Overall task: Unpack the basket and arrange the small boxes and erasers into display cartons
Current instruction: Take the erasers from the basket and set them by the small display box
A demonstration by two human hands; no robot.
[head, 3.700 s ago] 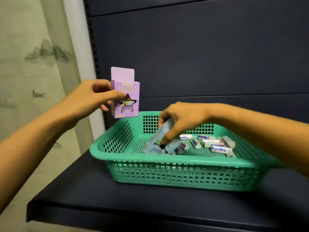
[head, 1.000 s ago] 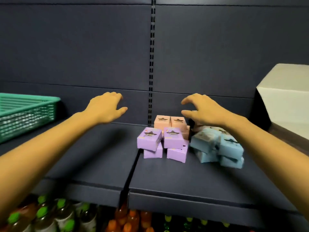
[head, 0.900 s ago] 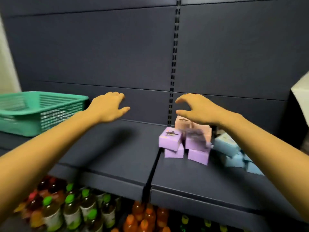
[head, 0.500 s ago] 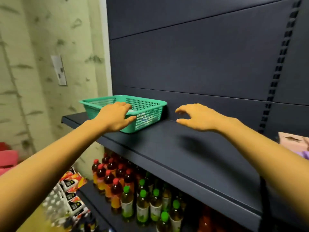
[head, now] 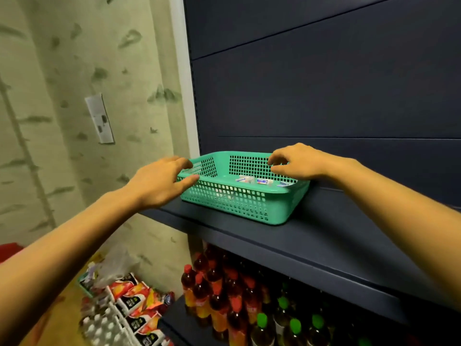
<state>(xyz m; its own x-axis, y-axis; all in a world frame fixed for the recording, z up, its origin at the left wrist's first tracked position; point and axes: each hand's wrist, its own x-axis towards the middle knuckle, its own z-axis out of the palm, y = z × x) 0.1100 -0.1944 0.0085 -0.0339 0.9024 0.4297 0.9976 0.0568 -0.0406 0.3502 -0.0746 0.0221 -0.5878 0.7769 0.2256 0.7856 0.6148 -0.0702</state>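
A green perforated basket (head: 239, 201) sits at the left end of the dark shelf (head: 324, 240). Inside it lie a few small white erasers (head: 265, 181) with blue and red labels. My left hand (head: 162, 182) is at the basket's left rim, fingers spread, the thumb touching the rim. My right hand (head: 296, 162) hovers over the basket's right back part with fingers curled and apart, holding nothing. The small boxes and the display cartons are out of view.
Below the shelf stand rows of bottles (head: 224, 295) with red and green caps. Packaged goods (head: 134, 303) are stacked on the floor at the lower left. A patterned wall (head: 74, 121) lies to the left, and the dark shelf back panel (head: 324, 83) rises behind the basket.
My view swung left from the stacked purple, pink and blue boxes to the basket. Both empty hands travelled left and now reach the basket's rim.
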